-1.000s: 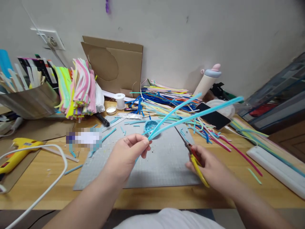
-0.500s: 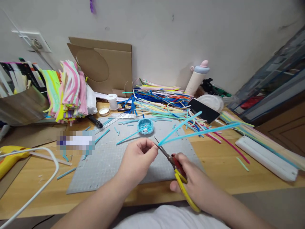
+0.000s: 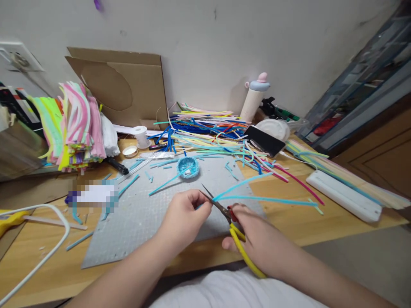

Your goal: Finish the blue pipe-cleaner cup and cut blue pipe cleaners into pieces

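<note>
My left hand is closed, thumb against fingers, on the end of a light-blue pipe cleaner. Two blue lengths fan out rightward from that pinch, one angled up and one nearly level. Scissors with yellow and red handles sit in my right hand, its fingers through the loops. Their dark blades lie beside my left fingertips, close to the pipe cleaner; whether they touch it I cannot make out. Beyond my hands a small blue fuzzy bowl shape rests on the grey cutting mat, a blue stem sticking out of it.
Loose colourful pipe cleaners pile up along the back, near a phone and a bottle. A white power strip lies at right. Bundled pipe cleaners, cardboard and a yellow glue gun are at left.
The whole view has shifted slightly, so the table's things sit further left. The blue lengths have swung downward at their free ends. Both hands keep their holds, with the scissors still at the left fingertips.
</note>
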Available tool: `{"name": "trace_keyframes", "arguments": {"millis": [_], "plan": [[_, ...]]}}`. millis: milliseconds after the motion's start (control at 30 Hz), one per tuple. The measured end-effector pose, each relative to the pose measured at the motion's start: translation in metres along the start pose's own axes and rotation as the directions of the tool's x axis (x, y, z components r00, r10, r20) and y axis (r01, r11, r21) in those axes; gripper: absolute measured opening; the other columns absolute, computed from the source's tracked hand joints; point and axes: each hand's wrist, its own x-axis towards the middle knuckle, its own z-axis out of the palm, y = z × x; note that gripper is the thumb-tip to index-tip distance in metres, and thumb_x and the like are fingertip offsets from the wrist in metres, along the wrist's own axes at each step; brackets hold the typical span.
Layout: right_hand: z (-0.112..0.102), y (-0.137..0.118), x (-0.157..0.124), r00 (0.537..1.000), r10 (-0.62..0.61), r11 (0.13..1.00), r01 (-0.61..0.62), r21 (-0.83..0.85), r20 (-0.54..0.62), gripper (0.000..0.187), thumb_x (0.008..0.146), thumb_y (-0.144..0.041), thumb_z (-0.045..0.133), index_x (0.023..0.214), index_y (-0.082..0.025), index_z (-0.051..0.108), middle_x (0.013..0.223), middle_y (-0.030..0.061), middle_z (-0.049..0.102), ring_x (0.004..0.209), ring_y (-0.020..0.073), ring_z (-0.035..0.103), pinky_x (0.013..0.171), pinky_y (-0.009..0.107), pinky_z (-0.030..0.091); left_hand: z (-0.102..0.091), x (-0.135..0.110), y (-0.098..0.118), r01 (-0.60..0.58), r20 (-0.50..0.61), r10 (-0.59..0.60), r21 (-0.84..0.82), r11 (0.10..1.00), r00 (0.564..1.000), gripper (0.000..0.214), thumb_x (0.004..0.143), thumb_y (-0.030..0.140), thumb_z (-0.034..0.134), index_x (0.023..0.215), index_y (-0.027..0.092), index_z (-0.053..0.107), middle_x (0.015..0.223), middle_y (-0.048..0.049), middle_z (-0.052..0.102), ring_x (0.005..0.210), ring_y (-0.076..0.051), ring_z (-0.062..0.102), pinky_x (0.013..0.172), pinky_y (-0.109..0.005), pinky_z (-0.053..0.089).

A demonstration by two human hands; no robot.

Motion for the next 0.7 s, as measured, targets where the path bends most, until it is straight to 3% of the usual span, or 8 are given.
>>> {"name": "trace_keyframes", "arguments": {"millis": [200, 400, 567, 700], "plan": [[-0.003, 0.002, -0.004, 0.995, 0.016, 0.999, -0.02, 0.044, 0.095, 0.035, 0.077, -0.041, 0.06, 0.1, -0.018, 0.047, 0.102, 0.0092, 0.054, 0.09, 0.0229, 0.053, 0.075, 0.034, 0.038, 0.006, 0.005, 0.006, 0.001, 0.021, -0.003, 0.093, 0.996, 1.0, 0.015, 0.073, 0.026, 0.054, 0.062, 0.017, 0.056, 0.056, 0.0042, 0.053, 0.053, -0.009, 0.044, 0.051, -0.021, 0.033], [-0.005, 0.008, -0.007, 0.994, 0.02, 0.999, -0.025, 0.048, 0.108, 0.032, 0.083, -0.053, 0.047, 0.081, -0.021, 0.043, 0.078, 0.0017, 0.053, 0.068, 0.0172, 0.048, 0.061, 0.029, 0.035, 0.011, 0.01, 0.013, 0.003, 0.025, -0.007, 0.163, 0.987, 1.0, 0.016, 0.073, 0.027, 0.054, 0.061, 0.017, 0.056, 0.056, 0.0037, 0.054, 0.052, -0.01, 0.044, 0.051, -0.021, 0.032], [0.001, 0.016, 0.0, 0.998, -0.05, 0.987, 0.042, 0.157, 0.045, 0.036, 0.086, -0.056, 0.041, 0.073, -0.022, 0.044, 0.07, 0.0003, 0.053, 0.062, 0.0157, 0.046, 0.057, 0.028, 0.034, 0.012, 0.022, 0.013, 0.047, 0.057, -0.059, 0.183, 0.982, 0.997, 0.016, 0.071, 0.029, 0.055, 0.06, 0.017, 0.056, 0.055, 0.0034, 0.054, 0.051, -0.01, 0.046, 0.049, -0.021, 0.032], [0.007, 0.023, 0.013, 0.999, 0.022, 0.945, -0.036, 0.326, 0.047, 0.042, 0.083, -0.059, 0.043, 0.064, -0.022, 0.045, 0.056, -0.0017, 0.047, 0.052, 0.0132, 0.041, 0.05, 0.025, 0.032, 0.013, 0.039, 0.007, 0.098, 0.111, -0.121, 0.193, 0.976, 0.986, 0.014, 0.068, 0.028, 0.057, 0.06, 0.017, 0.06, 0.051, 0.0029, 0.054, 0.045, -0.01, 0.045, 0.044, -0.022, 0.03]]}}
